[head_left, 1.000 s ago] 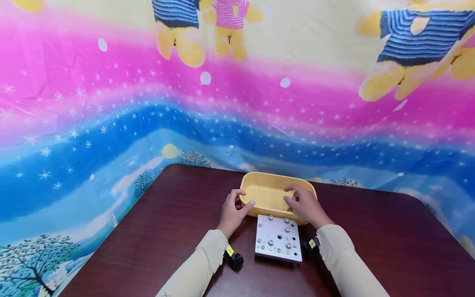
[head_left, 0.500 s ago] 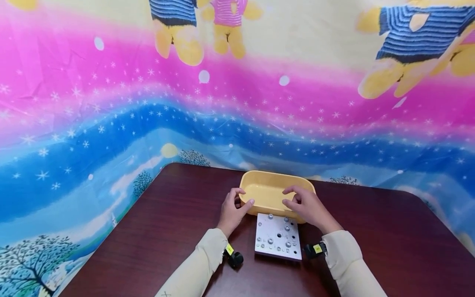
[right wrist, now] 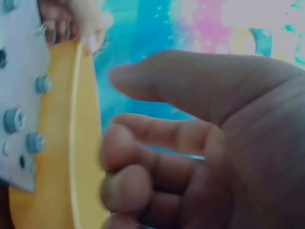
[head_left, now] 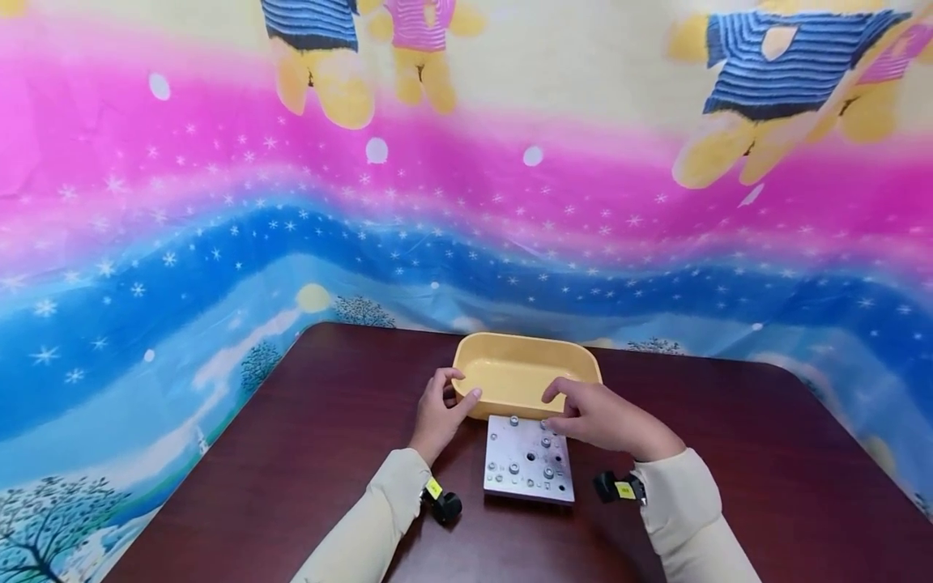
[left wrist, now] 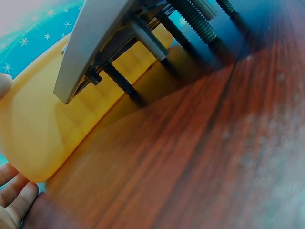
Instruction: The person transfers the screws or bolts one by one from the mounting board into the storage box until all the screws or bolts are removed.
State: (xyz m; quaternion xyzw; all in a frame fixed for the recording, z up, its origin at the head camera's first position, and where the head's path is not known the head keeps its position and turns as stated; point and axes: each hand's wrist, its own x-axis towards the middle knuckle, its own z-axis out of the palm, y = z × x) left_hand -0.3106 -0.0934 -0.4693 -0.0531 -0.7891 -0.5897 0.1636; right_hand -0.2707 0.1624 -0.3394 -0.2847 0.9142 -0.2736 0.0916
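The left hand (head_left: 440,417) has hold of the yellow tub (head_left: 510,376) at its near left corner, while the right hand (head_left: 605,417), fingers loosely bent and thumb apart, hangs by the metal plate's (head_left: 521,444) far right corner with nothing I can see in it. The plate is on the table (head_left: 350,405) just in front of the tub, bolts (head_left: 513,468) poking out underneath; I'd guess it's stiff, fairly heavy and slick, best lifted by opposite edges, the tub light and bendy, easiest by its rim.
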